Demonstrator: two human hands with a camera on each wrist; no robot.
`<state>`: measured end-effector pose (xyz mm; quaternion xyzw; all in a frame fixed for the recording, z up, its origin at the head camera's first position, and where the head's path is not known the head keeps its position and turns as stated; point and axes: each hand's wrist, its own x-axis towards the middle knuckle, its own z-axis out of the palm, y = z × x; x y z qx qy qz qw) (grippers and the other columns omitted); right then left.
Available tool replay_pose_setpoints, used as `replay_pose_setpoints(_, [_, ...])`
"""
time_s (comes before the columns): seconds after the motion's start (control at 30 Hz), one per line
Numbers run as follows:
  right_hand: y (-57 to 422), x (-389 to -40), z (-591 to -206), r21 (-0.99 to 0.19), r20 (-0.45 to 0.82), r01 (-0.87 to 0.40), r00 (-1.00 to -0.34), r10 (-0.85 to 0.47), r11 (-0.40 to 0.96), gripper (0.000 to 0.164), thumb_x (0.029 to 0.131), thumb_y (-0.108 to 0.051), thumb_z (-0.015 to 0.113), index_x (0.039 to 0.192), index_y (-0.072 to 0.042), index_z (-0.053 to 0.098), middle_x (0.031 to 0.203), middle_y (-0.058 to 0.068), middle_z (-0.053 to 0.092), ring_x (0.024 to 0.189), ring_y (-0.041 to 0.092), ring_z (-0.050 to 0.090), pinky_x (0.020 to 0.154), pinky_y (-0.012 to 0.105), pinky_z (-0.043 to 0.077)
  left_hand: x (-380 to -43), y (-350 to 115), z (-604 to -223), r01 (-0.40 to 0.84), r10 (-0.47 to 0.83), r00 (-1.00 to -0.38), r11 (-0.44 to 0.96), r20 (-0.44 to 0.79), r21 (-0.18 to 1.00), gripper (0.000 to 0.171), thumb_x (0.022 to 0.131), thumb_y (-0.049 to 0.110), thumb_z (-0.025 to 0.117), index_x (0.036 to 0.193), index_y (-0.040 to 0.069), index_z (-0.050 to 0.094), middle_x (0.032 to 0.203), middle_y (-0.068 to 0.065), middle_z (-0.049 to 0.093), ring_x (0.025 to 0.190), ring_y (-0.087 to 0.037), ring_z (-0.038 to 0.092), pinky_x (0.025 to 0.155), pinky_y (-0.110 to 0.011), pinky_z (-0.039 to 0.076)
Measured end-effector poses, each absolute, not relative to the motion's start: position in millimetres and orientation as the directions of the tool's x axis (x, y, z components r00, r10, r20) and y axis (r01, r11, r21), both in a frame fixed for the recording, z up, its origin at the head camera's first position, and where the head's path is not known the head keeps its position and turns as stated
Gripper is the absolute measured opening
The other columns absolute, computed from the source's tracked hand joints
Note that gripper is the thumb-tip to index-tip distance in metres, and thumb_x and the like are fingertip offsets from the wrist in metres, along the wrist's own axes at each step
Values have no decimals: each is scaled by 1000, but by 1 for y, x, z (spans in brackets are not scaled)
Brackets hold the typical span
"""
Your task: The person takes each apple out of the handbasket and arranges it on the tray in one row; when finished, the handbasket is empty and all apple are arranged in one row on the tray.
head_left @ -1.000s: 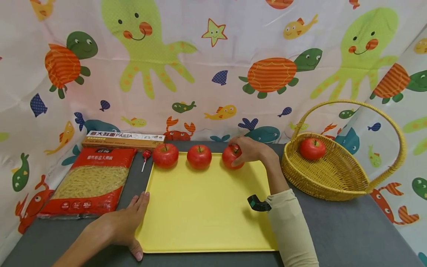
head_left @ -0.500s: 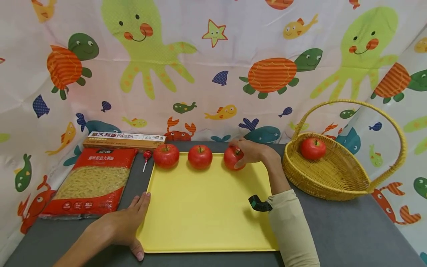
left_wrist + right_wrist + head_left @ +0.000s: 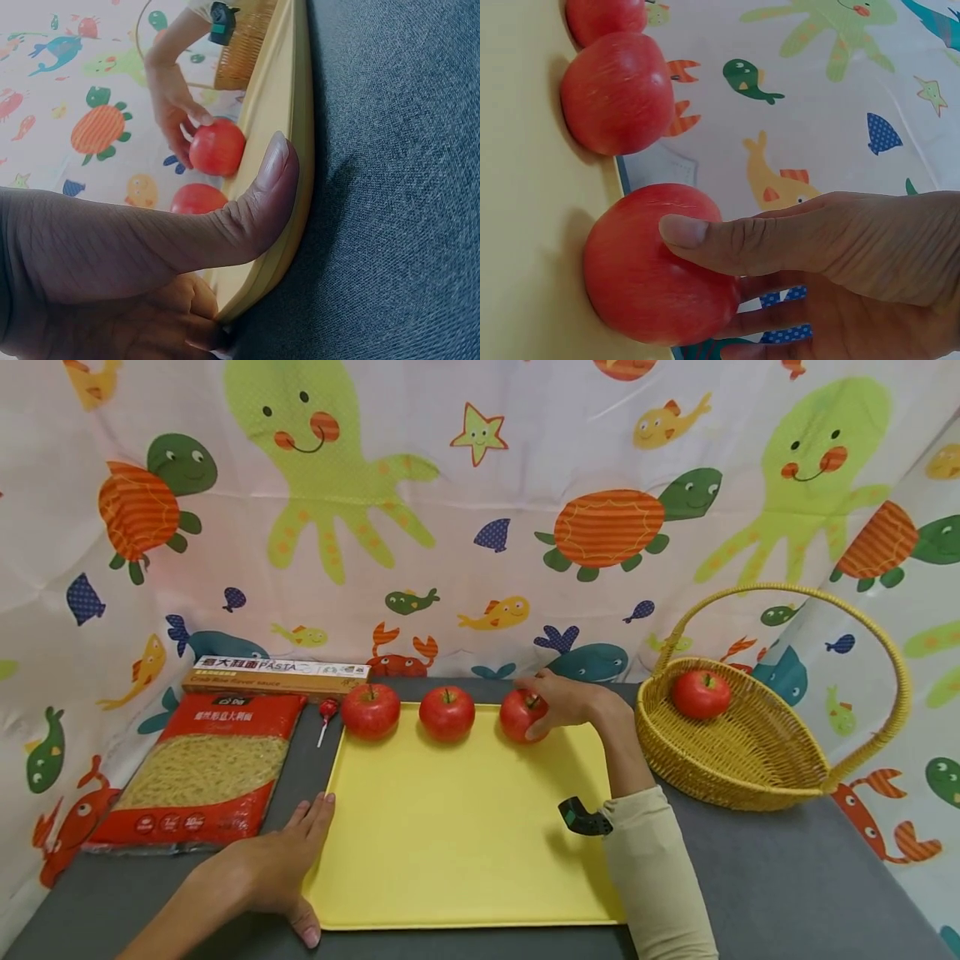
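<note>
Three red apples line the far edge of a yellow tray [image 3: 465, 827]. My right hand [image 3: 566, 700] grips the rightmost apple [image 3: 517, 717], thumb on its near side and fingers behind it, as the right wrist view shows. To its left sit the middle apple [image 3: 447, 714] and the left apple [image 3: 371, 712], the latter over the tray's corner. My left hand [image 3: 281, 864] rests at the tray's left edge with fingers extended; in the left wrist view its thumb [image 3: 276, 161] lies along the rim.
A yellow wicker basket [image 3: 720, 789] with a tall handle stands on the right, holding another apple [image 3: 701, 695]. Left of the tray lie a red pasta bag [image 3: 202, 768], a pasta box [image 3: 277, 677] and a lollipop [image 3: 327, 710]. A patterned curtain [image 3: 450, 593] hangs behind.
Both hands and the apples keep nearly the same places. Only a slight shift of the head view shows.
</note>
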<state>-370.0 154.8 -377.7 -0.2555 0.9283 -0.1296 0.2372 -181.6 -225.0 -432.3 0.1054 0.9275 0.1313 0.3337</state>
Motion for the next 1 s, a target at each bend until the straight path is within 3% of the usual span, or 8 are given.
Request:
replay_pose_setpoints(0.23, [159, -369, -372, -367, -359, -414, -763, -537, 833, 85, 95, -26, 78, 165, -14, 31, 156, 23, 38, 144, 40, 44, 119, 60, 41, -182, -223, -433, 109, 288, -757, 941, -587, 321, 159, 52, 54, 98, 165, -4, 3, 173, -32, 5, 159, -55, 10, 120, -72, 27])
replay_pose_setpoints(0.57, [162, -367, -367, -373, -312, -454, -760, -570, 809, 76, 99, -26, 74, 162, -11, 35, 167, 24, 28, 154, 44, 32, 121, 64, 37, -181, -226, -433, 114, 288, -755, 942, -589, 315, 159, 52, 54, 99, 165, -6, 3, 173, -33, 4, 159, -56, 10, 120, -72, 27])
replay_pose_setpoints(1.0, [197, -350, -338, -351, -115, -436, -858, -500, 829, 72, 101, -27, 71, 162, -10, 36, 158, 31, 32, 144, 50, 33, 115, 70, 37, -182, -225, -433, 105, 280, -756, 944, -591, 314, 159, 52, 54, 98, 165, -5, 3, 172, -34, 5, 159, -56, 10, 119, -74, 28])
